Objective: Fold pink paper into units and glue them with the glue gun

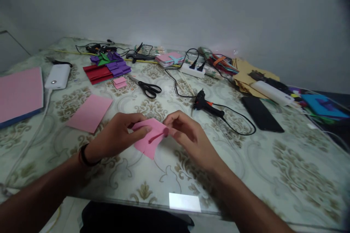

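A piece of pink paper (150,147) with cuts and a raised fold is held just above the table between both hands. My left hand (120,131) is closed on its left side, the thumb lying across the top face. My right hand (188,136) pinches the right corner, where the paper curls between thumb and fingers. Left of my left hand lies a flat pink sheet (90,113). Beyond the hands rest black-handled scissors (149,88) and a small folded pink paper piece (120,82). A black glue gun (206,103) lies past my right hand.
Red folded paper (97,74) and purple folded paper (119,68) lie at the back left. Near them sit a white power bank (58,76) and a pink paper stack (22,93). A power strip (193,70) trails cords. A black phone (261,114) lies right.
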{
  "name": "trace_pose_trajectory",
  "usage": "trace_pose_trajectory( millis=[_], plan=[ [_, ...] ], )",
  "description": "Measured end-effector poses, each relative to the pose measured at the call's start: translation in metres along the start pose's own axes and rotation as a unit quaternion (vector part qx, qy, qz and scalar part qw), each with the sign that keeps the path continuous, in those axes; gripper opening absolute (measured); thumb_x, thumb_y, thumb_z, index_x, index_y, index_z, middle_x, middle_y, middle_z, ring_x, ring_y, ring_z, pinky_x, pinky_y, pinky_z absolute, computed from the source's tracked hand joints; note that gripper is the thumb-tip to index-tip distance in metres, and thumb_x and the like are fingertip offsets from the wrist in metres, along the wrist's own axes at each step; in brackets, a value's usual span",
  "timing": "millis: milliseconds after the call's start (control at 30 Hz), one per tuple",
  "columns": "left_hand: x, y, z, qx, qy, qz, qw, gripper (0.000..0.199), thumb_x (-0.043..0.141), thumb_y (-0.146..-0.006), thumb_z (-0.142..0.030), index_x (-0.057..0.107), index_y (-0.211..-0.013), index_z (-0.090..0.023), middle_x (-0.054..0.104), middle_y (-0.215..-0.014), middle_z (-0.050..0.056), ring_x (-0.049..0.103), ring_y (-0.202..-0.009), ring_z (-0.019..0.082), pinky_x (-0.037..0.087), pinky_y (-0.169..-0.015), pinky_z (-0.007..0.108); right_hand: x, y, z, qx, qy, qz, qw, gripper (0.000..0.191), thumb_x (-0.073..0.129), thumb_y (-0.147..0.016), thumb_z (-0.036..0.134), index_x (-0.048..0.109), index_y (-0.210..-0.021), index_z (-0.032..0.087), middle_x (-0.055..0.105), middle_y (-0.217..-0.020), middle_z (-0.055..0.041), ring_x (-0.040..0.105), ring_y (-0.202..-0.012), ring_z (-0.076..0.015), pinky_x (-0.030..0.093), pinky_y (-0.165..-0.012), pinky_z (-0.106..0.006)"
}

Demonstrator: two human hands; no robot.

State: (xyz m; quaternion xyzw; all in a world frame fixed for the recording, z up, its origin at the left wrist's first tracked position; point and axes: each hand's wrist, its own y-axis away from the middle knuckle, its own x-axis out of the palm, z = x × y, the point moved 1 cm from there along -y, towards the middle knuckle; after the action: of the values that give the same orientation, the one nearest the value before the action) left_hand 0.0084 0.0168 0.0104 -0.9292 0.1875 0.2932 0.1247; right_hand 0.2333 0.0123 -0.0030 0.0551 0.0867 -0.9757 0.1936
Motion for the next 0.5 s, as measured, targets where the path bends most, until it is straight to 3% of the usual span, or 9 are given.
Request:
trace_pose_trajectory(
  millis=[100,300,400,500],
  plan=[
    [0.003,0.001,0.002,-0.007,0.003,0.006,1.0,0.035,0.064,-0.093,-0.029,0.045,-0.066,-0.018,0.038,-0.063,-0.007,0.037,-0.062,0.009,0.03,-0.058,0.025,0.001,0.0,0.0,0.009,-0.013,0.009,1.0,0.012,0.073,-0.094,0.031,0.066,-0.097,0.021,0.066,-0.086,0.0007,0.061,-0.079,-0.0149,0.048,-0.075,-0.029],
    [0.003,0.001,0.002,-0.06,0.161,0.014,0.985,0.022,0.071,-0.093,-0.039,0.071,-0.091,-0.017,0.064,-0.08,-0.002,0.056,-0.072,0.013,0.042,-0.061,0.023,0.009,0.0,-0.006,0.026,-0.02,0.02,0.999,0.012,0.077,-0.092,0.03,0.069,-0.097,0.022,0.066,-0.08,0.0026,0.059,-0.073,-0.0135,0.047,-0.069,-0.028],
    [0.005,-0.001,0.0,-0.08,0.232,0.025,0.969,0.031,0.079,-0.087,-0.037,0.069,-0.111,-0.02,0.07,-0.095,0.001,0.065,-0.081,0.016,0.05,-0.064,0.022,0.009,-0.001,-0.01,0.033,-0.038,-0.019,0.999,0.016,0.079,-0.09,0.032,0.069,-0.099,0.023,0.067,-0.081,0.002,0.06,-0.073,-0.014,0.048,-0.07,-0.028],
    [0.007,-0.003,0.002,-0.088,0.23,0.02,0.969,0.04,0.082,-0.082,-0.03,0.063,-0.116,-0.022,0.072,-0.097,0.001,0.068,-0.081,0.016,0.052,-0.063,0.021,0.009,-0.001,-0.012,0.044,-0.068,-0.046,0.996,0.023,0.081,-0.088,0.035,0.067,-0.1,0.023,0.067,-0.08,0.0016,0.061,-0.072,-0.0144,0.048,-0.069,-0.029]
  ],
)
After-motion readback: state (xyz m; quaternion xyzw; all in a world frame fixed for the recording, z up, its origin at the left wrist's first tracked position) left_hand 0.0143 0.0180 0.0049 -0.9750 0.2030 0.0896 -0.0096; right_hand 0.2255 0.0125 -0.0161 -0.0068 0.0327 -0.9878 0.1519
